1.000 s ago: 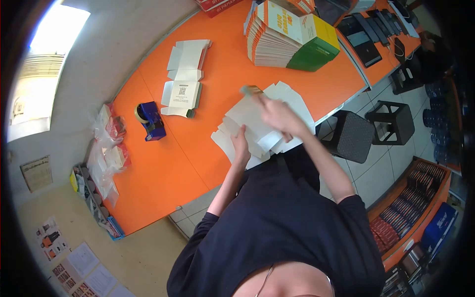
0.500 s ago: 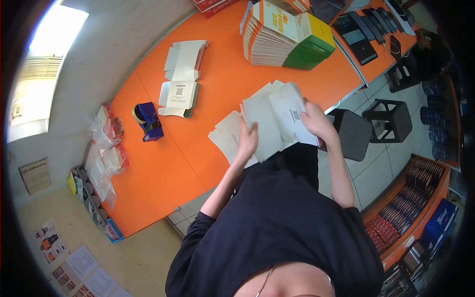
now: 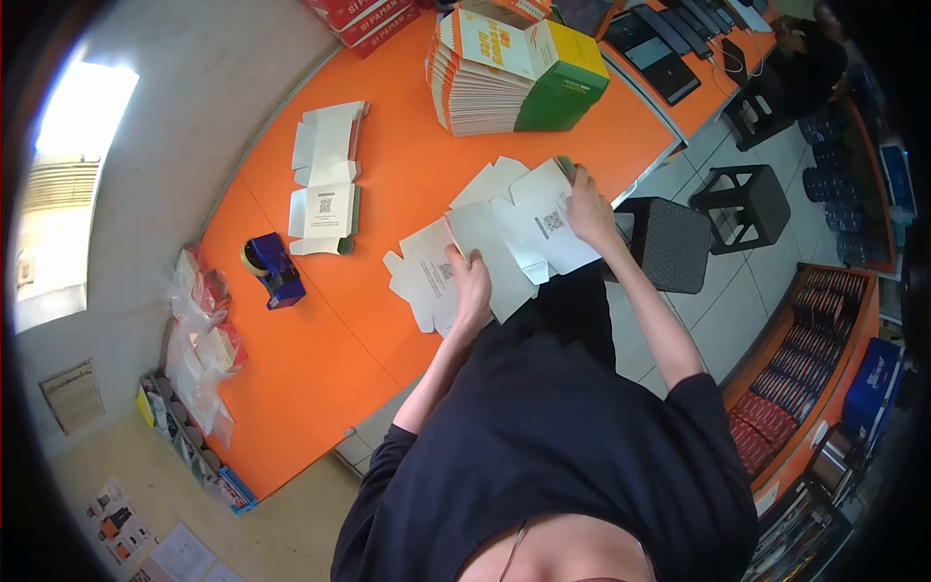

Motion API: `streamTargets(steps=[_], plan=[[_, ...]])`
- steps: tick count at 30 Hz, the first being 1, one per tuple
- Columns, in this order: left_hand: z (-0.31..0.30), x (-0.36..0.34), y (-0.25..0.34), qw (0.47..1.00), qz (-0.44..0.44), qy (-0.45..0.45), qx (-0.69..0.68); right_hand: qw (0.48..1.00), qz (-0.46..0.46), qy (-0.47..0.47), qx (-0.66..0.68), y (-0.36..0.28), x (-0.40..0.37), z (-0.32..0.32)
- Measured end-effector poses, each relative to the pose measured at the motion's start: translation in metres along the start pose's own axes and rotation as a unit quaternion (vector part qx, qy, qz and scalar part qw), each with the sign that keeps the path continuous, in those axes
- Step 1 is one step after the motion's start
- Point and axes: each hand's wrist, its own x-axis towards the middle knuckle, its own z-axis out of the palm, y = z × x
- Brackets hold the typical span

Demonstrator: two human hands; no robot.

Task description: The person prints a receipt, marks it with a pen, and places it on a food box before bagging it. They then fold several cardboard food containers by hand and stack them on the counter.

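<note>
A flat, unfolded white-grey carton [image 3: 488, 236] is held in front of my body at the near edge of the orange table. My right hand [image 3: 590, 211] grips its right end, fingers closed around the panel beside a printed QR code. My left hand [image 3: 469, 288] pinches the carton's left edge between thumb and fingers. Under and beside that hand lies another carton sheet [image 3: 419, 281], also with a QR code; how far it extends beneath the held one is hidden. A separate opened carton [image 3: 330, 184] lies farther left on the table.
A blue tape dispenser [image 3: 279, 274] stands left on the orange table [image 3: 320, 388]. At the back is a thick stack of folded cartons [image 3: 524, 82], with red boxes [image 3: 367, 19] beyond. Plastic-bagged items [image 3: 204, 335] line the left edge. Dark stools [image 3: 664, 244] stand on the right.
The held carton has spread out flatter, showing more of the left sheet and its QR code. My right hand has shifted to the panel's far corner. The camera view has turned slightly.
</note>
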Motion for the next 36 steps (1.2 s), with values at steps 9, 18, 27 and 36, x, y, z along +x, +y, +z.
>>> streamTargets(steps=[9,18,27,36], plan=[[-0.007,-0.006,-0.005,0.987,0.146,-0.017,0.065,0.965,-0.237,-0.105,0.031,-0.108,-0.098,-0.031],[-0.098,0.051,0.023,0.978,-0.062,-0.166,-0.113,0.867,0.001,-0.185,0.462,0.027,-0.006,-0.05],[-0.152,0.042,0.032,0.991,-0.033,-0.116,-0.061,0.927,-0.112,-0.228,0.277,0.003,0.063,-0.004],[-0.185,0.041,-0.01,0.996,-0.051,-0.007,-0.076,0.858,-0.474,0.129,-0.152,-0.036,0.035,0.095]])
